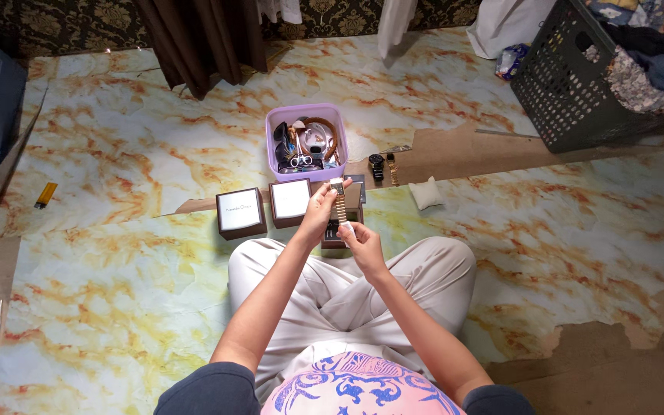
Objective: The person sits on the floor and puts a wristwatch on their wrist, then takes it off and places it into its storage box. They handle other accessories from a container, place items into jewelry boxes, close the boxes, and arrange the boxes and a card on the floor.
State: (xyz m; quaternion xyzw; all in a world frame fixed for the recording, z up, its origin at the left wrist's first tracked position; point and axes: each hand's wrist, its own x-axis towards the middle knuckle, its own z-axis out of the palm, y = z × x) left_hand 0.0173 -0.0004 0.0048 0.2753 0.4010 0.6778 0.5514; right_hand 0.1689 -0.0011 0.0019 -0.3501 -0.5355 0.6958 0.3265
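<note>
Marble-patterned vinyl floor [117, 292] carries a lilac plastic tub [306, 115] and square brown boxes [240, 213]. Above the lap, left hand [318, 214] and right hand [363, 242] pinch a metal-link watch [338, 198] stretched between their fingers.

Gold-banded wristwatch [338, 201] held upright above an open box [340, 230].

tub [273, 131] lilac | floor [117, 154] yellow-orange marble | basket [555, 84] dark green | trousers [424, 269] beige
</note>
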